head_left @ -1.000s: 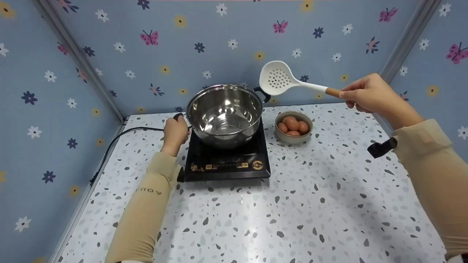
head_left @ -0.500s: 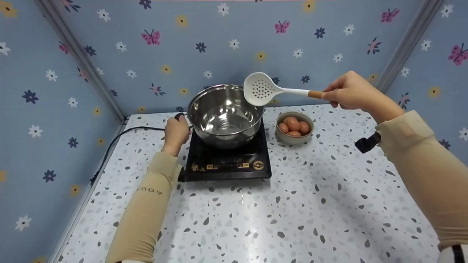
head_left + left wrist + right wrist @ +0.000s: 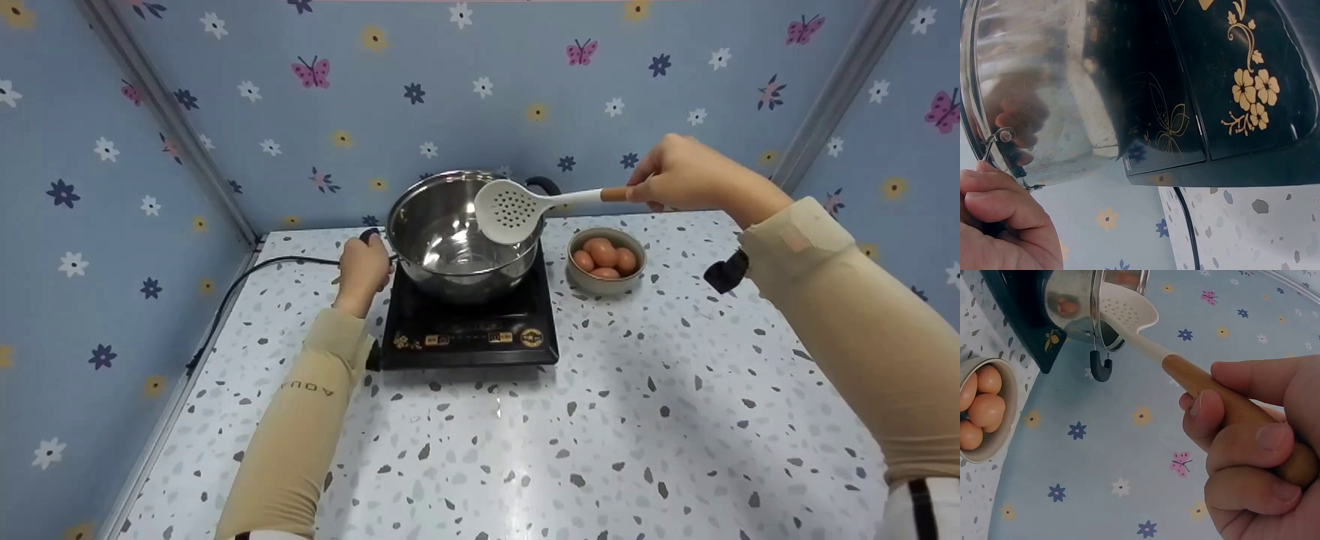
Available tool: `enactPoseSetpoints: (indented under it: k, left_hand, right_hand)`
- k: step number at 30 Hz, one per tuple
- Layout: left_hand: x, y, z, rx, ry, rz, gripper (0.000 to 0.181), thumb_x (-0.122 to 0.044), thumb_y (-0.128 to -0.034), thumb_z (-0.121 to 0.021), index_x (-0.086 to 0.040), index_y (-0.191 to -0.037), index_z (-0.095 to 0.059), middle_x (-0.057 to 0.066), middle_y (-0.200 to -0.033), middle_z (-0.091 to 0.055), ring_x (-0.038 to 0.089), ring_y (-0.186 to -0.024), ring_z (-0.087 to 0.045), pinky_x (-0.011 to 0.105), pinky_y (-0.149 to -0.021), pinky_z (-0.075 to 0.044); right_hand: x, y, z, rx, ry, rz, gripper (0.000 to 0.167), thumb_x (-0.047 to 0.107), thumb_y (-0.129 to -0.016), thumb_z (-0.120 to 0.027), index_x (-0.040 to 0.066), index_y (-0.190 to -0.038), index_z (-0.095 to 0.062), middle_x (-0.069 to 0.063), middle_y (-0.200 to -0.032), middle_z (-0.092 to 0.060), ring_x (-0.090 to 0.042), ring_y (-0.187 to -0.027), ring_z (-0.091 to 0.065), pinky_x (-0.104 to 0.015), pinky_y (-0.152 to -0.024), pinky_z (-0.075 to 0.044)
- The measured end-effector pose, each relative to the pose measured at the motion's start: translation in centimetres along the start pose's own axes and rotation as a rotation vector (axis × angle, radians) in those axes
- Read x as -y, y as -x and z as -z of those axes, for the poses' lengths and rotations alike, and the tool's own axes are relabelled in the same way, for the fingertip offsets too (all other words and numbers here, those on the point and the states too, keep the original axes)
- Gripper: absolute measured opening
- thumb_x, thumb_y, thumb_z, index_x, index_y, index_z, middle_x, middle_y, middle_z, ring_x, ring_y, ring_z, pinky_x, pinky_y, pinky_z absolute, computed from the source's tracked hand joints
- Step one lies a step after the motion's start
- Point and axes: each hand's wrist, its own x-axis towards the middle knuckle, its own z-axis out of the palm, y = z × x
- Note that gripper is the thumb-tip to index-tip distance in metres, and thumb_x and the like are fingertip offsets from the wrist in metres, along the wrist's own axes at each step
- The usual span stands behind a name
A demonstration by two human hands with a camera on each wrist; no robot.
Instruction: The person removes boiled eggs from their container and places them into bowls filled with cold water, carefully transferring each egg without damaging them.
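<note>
A shiny steel pot [image 3: 465, 281] stands on a black induction cooker [image 3: 469, 352]. My left hand [image 3: 362, 271] grips the pot's left handle; in the left wrist view the curled fingers [image 3: 1005, 205] wrap round it beside the pot wall. With my right hand [image 3: 679, 174] I hold a white skimmer [image 3: 510, 212] by its wooden handle [image 3: 1202, 379]. The skimmer's perforated head is over the right part of the pot's mouth, near the rim. Whether it touches the pot I cannot tell. The pot's right black handle [image 3: 543, 184] shows behind the skimmer.
A beige bowl [image 3: 606, 285] with several brown eggs [image 3: 600, 250] stands right of the cooker. A black cable [image 3: 240, 281] runs left from the cooker across the speckled table [image 3: 465, 457]. A flower-patterned wall [image 3: 480, 60] rises close behind the pot.
My right hand has carried the skimmer left and its head down, from beside the pot's right handle to over the pot's mouth. The left hand keeps its grip on the pot handle.
</note>
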Motion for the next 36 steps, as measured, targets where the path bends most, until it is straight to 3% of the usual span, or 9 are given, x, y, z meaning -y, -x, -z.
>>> enactPoseSetpoints:
  k: [9, 15, 24, 28, 36]
  left_hand:
    - [-0.2, 0.0, 0.0, -0.015, -0.016, -0.005, 0.032, -0.029, -0.1181, -0.030, -0.006, -0.107, -0.049, -0.008, -0.056, -0.054, 0.007, -0.039, -0.043, 0.024, -0.046, -0.039]
    - [-0.3, 0.0, 0.0, -0.014, -0.002, -0.008, 0.032, -0.028, -0.1180, -0.030, -0.007, -0.102, -0.049, -0.007, -0.058, -0.054, 0.006, -0.040, -0.043, 0.023, -0.045, -0.038]
    - [-0.3, -0.1, 0.0, -0.006, 0.002, 0.000, 0.035, -0.029, -0.1181, -0.030, -0.008, -0.098, -0.050, -0.007, -0.057, -0.054, 0.006, -0.040, -0.043, 0.023, -0.044, -0.038]
    - [-0.2, -0.1, 0.0, -0.014, -0.004, -0.009, 0.034, -0.028, -0.1177, -0.030, -0.008, -0.098, -0.050, -0.008, -0.055, -0.054, 0.006, -0.039, -0.043, 0.023, -0.045, -0.039]
    - [0.0, 0.1, -0.2, -0.022, 0.008, -0.025, 0.032, -0.027, -0.1176, -0.030, -0.003, -0.108, -0.049, -0.006, -0.059, -0.054, 0.006, -0.041, -0.044, 0.023, -0.045, -0.039]
  right_hand:
    - [2.1, -1.2, 0.9, 0.030, 0.178, 0.083, 0.033, 0.022, -0.107, -0.066, 0.000, -0.128, -0.077, -0.007, -0.083, -0.078, -0.020, -0.078, -0.063, -0.035, -0.069, -0.048]
    - [2.8, -1.5, 0.7, 0.035, 0.205, 0.089, 0.029, 0.020, -0.105, -0.069, 0.002, -0.125, -0.080, -0.012, -0.095, -0.082, -0.021, -0.082, -0.069, -0.035, -0.072, -0.051]
    - [3.4, -2.1, 1.0, 0.058, 0.218, 0.106, 0.029, 0.018, -0.102, -0.071, 0.001, -0.124, -0.079, -0.010, -0.089, -0.080, -0.019, -0.077, -0.065, -0.032, -0.065, -0.052]
    - [3.9, -2.4, 1.0, 0.066, 0.234, 0.104, 0.028, 0.018, -0.102, -0.072, 0.002, -0.123, -0.080, -0.012, -0.092, -0.081, -0.020, -0.081, -0.067, -0.033, -0.068, -0.052]
    - [4.5, -3.5, 1.1, 0.109, 0.265, 0.103, 0.025, 0.016, -0.100, -0.072, 0.002, -0.119, -0.082, -0.010, -0.092, -0.081, -0.020, -0.082, -0.069, -0.037, -0.075, -0.053]
